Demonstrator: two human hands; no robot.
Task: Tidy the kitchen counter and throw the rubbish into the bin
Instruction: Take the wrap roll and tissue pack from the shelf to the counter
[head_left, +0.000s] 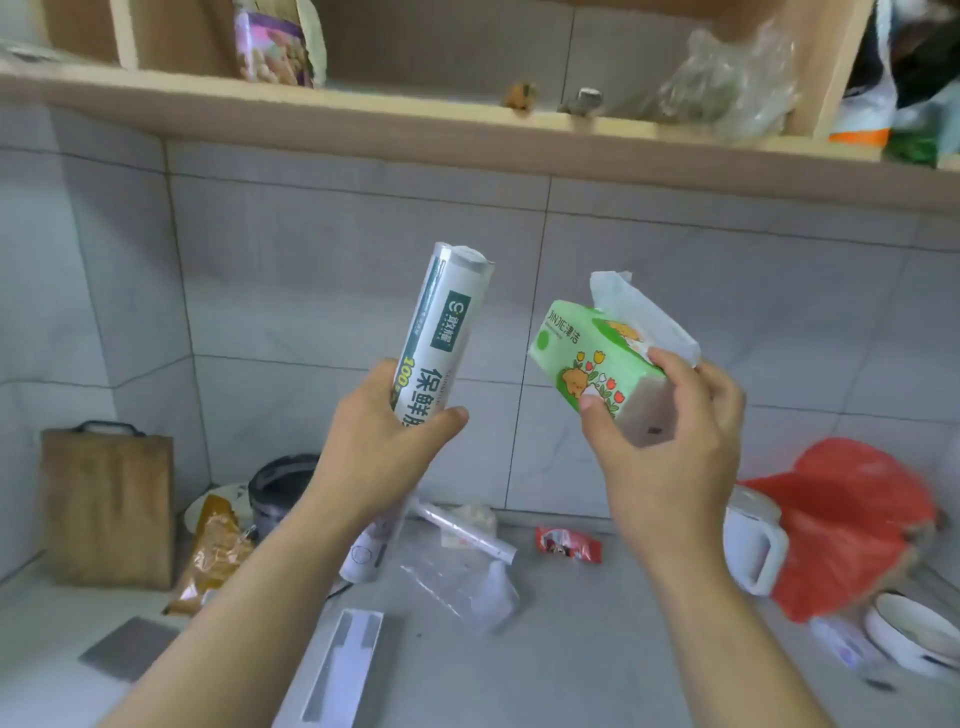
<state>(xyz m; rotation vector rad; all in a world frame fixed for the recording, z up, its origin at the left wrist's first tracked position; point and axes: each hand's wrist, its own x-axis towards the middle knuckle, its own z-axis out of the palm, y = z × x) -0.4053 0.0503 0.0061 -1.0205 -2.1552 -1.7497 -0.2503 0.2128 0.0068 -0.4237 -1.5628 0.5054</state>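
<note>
The left hand (379, 447) was raised above the desk (597, 649), its fingers (441, 421) curled round the lower half of a cling-film roll (447, 332), which stood nearly upright and leaned right. Just to its right, the right hand (670, 441) pinched a green tissue pack (587, 358) by its near end, thumb in front and the other fingers behind, with a white tissue sticking out on top. On the desk lay a clear bag (457, 582), a small red wrapper (569, 544) and, far right, a red bag (852, 525).
</note>
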